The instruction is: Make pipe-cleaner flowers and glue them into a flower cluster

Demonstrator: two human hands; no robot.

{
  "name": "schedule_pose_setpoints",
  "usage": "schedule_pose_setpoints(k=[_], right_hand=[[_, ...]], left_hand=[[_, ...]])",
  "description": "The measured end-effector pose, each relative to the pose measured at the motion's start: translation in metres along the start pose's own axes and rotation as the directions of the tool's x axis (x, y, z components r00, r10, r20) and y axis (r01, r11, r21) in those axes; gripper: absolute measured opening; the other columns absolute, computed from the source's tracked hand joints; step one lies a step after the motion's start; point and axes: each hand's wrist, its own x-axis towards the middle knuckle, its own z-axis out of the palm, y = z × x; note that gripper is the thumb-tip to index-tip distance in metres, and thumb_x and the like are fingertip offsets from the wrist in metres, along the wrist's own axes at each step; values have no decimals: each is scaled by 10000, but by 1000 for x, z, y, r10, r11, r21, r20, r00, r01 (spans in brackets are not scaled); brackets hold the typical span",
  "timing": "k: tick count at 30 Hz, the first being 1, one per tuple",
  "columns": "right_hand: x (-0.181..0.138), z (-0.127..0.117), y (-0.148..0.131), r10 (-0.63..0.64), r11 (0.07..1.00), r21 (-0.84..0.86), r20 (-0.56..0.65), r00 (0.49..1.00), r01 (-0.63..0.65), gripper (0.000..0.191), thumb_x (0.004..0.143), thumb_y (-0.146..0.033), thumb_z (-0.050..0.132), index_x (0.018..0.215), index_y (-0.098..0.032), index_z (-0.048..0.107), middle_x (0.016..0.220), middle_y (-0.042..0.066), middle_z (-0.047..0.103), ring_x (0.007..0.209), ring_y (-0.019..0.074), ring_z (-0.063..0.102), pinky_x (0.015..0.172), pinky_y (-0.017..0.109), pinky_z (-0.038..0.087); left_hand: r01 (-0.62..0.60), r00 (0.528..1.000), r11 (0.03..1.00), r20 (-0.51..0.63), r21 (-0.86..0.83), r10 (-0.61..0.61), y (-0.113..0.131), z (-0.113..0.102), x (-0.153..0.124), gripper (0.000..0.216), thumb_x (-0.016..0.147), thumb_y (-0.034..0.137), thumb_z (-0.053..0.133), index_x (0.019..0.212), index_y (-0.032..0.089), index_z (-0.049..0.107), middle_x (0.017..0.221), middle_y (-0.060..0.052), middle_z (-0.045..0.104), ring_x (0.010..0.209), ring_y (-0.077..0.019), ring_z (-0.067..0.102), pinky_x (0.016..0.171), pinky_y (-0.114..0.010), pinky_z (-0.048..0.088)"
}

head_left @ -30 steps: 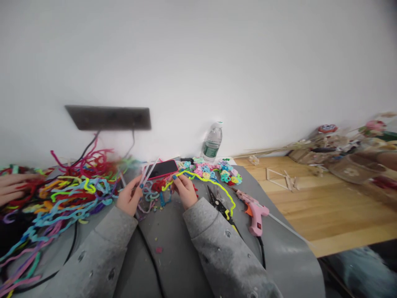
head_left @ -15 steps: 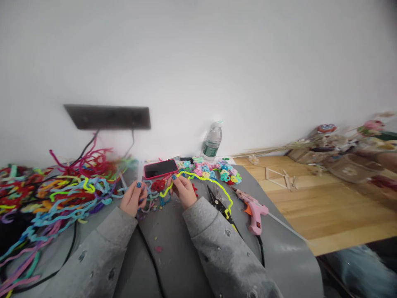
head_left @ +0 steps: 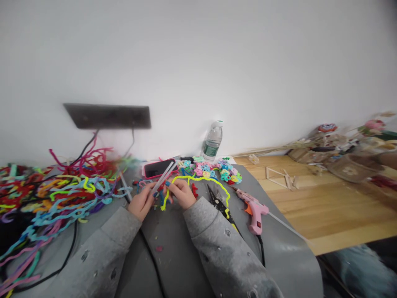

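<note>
My left hand (head_left: 142, 203) grips a pair of thin white sticks (head_left: 164, 175) that slant up and right toward a phone in a pink case (head_left: 156, 168). My right hand (head_left: 182, 193) pinches a neon yellow pipe cleaner (head_left: 204, 181), which arcs to the right and drops toward black pliers (head_left: 219, 202). The two hands nearly touch over small red and blue pipe-cleaner pieces on the grey mat (head_left: 173, 248). Both sleeves are grey.
A tangled heap of coloured pipe cleaners (head_left: 58, 194) covers the left. Small pipe-cleaner flowers (head_left: 214, 169) lie behind the hands, a water bottle (head_left: 212, 141) by the wall. A pink glue gun (head_left: 253, 211) lies right of the pliers. Wooden sticks (head_left: 279, 176) lie on the wooden floor.
My left hand has moved right toward my right hand, and the white sticks are raised again. Another person's hand at the far left edge is gone from view.
</note>
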Motion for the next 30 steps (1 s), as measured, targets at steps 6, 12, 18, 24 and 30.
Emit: schedule_pose_setpoints(k=[6,12,18,24,30], right_hand=[[-1,1,0,53,996,64,100,994,-59,398,772,-551,535,736,-154,546,418,-55,543,265,55,413,294,161,313],[1,1,3,65,993,95,42,997,-68,389,762,-549,549,760,-161,516,416,-69,546,250,51,415,269,147,315],[1,2,3,65,996,58,-18,998,-64,410,746,-574,547,740,-167,498,384,-81,514,241,49,399,257,143,302],[2,0,8,59,998,20,-48,997,-58,393,757,-562,535,738,-172,487,404,-86,511,235,50,403,245,144,298],[1,-1,8,97,995,-4,-37,995,-97,387,758,-553,528,762,-170,467,456,-80,540,225,49,425,230,132,245]], left_hand=[[-231,970,936,142,265,199,-14,-3,3,414,877,277,301,1215,189,522,929,-82,677,851,-200,642,758,-289,485],[-322,938,907,218,271,268,-15,-4,7,352,855,234,355,1129,159,564,924,-103,648,838,-194,628,738,-282,490],[-211,967,930,204,301,154,-18,-3,5,281,857,311,358,953,198,596,752,-43,671,666,-181,632,618,-262,467],[-274,954,910,206,311,216,-19,-3,0,365,833,237,337,1075,195,607,777,-60,694,692,-195,648,633,-269,475],[-317,941,887,229,337,249,-19,-2,-1,371,846,340,383,1103,182,601,803,-78,694,687,-214,645,618,-283,470]])
